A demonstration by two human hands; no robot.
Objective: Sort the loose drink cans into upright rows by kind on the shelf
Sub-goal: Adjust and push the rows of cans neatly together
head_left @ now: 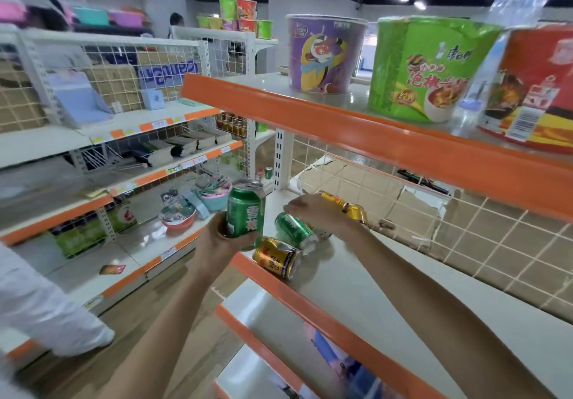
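Observation:
My left hand (218, 237) grips an upright green can (245, 211) just off the front left corner of the white shelf (356, 287). On that shelf a second green can (294, 231) lies on its side, and a gold can (276, 257) lies on its side at the orange front edge. My right hand (316, 212) reaches over the lying green can, fingers stretched out above it; whether it touches is unclear. Behind the right hand, two more gold cans (353, 211) lie near the wire back panel, partly hidden by the hand.
Large instant-noodle tubs, purple (322, 54), green (424, 69) and red (536, 88), stand on the shelf above. A wire grid (465, 225) backs the can shelf. Another shelving aisle (124, 156) with bowls and stationery runs at left. A person in white (46, 299) stands at lower left.

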